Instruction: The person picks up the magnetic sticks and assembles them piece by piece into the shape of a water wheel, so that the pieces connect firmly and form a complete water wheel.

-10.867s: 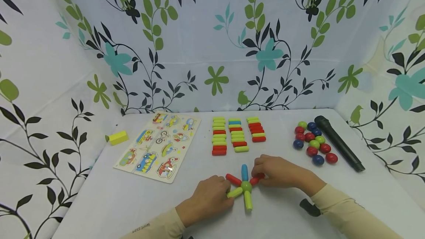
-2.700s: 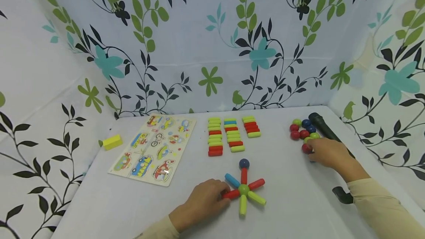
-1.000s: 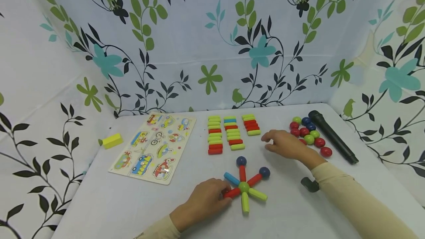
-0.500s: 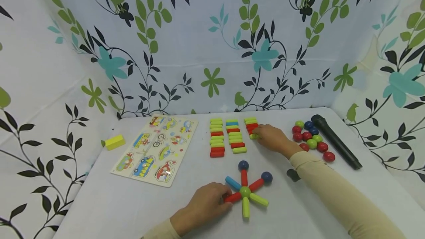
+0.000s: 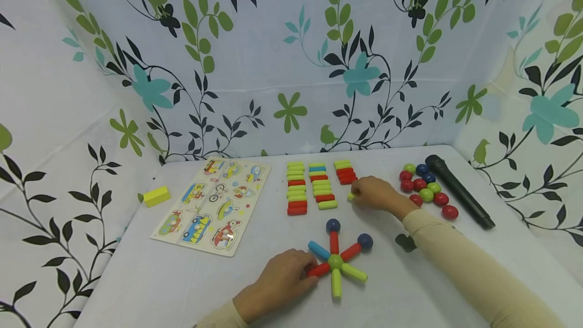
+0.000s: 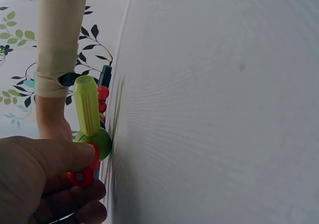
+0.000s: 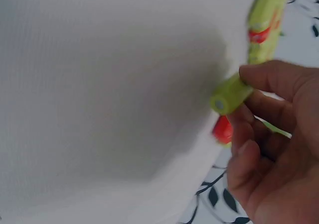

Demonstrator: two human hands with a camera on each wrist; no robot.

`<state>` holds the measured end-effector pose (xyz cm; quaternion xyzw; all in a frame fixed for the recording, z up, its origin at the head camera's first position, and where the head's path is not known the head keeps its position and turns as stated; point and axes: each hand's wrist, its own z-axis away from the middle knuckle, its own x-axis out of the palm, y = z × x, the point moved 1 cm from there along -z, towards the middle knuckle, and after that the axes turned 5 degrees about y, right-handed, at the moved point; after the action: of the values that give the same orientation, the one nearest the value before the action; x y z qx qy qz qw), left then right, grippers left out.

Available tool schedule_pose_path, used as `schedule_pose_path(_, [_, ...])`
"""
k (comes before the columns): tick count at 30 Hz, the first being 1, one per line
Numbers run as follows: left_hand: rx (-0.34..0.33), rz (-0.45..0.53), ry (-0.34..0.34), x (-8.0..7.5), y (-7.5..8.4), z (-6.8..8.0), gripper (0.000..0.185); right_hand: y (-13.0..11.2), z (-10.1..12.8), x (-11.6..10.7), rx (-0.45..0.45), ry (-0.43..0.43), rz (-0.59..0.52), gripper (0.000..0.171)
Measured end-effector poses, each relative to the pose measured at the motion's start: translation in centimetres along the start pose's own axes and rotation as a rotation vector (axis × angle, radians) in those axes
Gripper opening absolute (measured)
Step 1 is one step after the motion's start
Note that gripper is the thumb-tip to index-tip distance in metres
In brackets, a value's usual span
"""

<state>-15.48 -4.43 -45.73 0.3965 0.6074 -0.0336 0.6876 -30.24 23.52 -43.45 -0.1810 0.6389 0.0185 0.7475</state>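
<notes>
My left hand (image 5: 286, 277) pinches the outer end of a red rod (image 6: 89, 165) between thumb and fingers. That rod joins a green ball (image 5: 335, 261) at the centre of a star of magnetic rods lying on the table. Around the ball also sit a blue rod (image 5: 319, 250), two more red rods and two yellow-green rods (image 5: 336, 283). Dark blue balls (image 5: 333, 225) cap two of the red rods. Behind and right of the star, my right hand (image 5: 375, 195) pinches a yellow-green rod (image 7: 232, 93), its flat end showing in the right wrist view.
Three columns of red, blue and yellow-green rods (image 5: 297, 197) lie at the back middle. Several red, blue and green balls (image 5: 425, 195) rest beside a black microphone (image 5: 460, 191) on the right. A picture puzzle board (image 5: 211, 206) and a yellow block (image 5: 157, 196) lie left.
My right hand has come from the balls' side to the rightmost rod column, taken its front yellow-green rod and drawn it slightly away. The left hand stays on the red rod.
</notes>
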Motion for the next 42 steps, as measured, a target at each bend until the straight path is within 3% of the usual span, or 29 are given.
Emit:
schedule_pose_path(5, [-0.006, 0.001, -0.004, -0.2, -0.1, -0.2, 0.02, -1.9, 2.1, -0.7, -0.06, -0.122, -0.184, 0.011])
schedule_pose_path(13, [-0.028, 0.023, -0.015, -0.2, -0.3, -0.1, 0.02, -4.0, 3.7, -0.1, -0.143, -0.221, -0.223, 0.004])
schedule_pose_path(32, [-0.012, 0.01, -0.002, -0.2, -0.1, -0.1, 0.021, -4.0, 4.2, 0.5, -0.122, -0.254, -0.251, 0.014])
schedule_pose_path(42, [-0.019, 0.012, -0.002, 0.0, -0.1, -0.1, 0.021, -4.0, 4.4, 0.2, -0.124, -0.225, -0.268, 0.017])
